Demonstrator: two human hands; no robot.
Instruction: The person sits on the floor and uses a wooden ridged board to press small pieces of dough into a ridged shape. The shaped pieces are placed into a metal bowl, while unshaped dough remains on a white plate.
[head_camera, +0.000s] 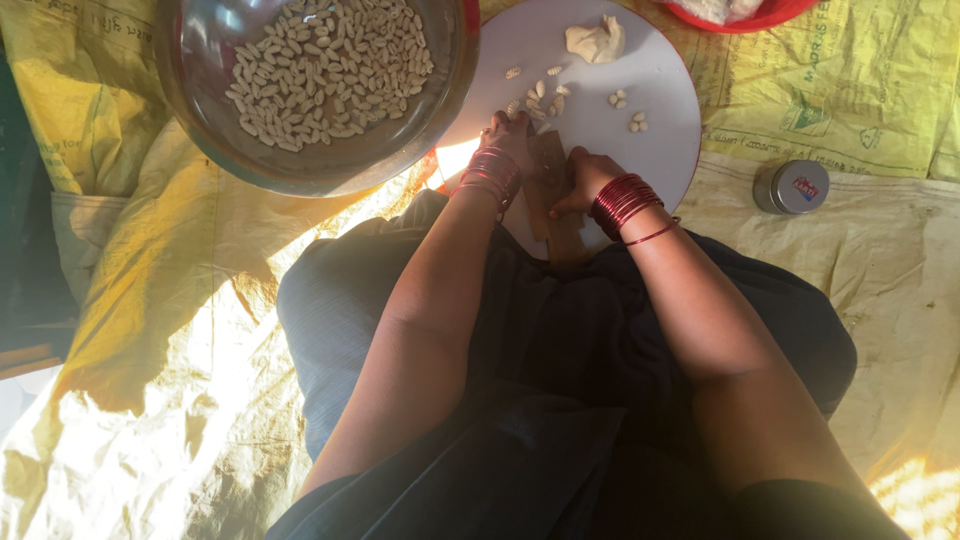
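My left hand (510, 135) rests on the top of a small wooden ridged board (549, 190) that leans on a round white tray (660, 120). My right hand (583, 175) presses its fingers against the board's right side; whether dough is under them is hidden. Both wrists wear red bangles. Small shaped dough pieces (545, 95) lie scattered on the tray just beyond the board. A lump of pale dough (597, 42) sits at the tray's far edge.
A large steel bowl (200, 120) holding several shaped dough pieces stands at the far left. A small round tin (795, 187) lies to the right. A red dish (740, 15) is at the top edge. Yellow sacking (150, 300) covers the floor.
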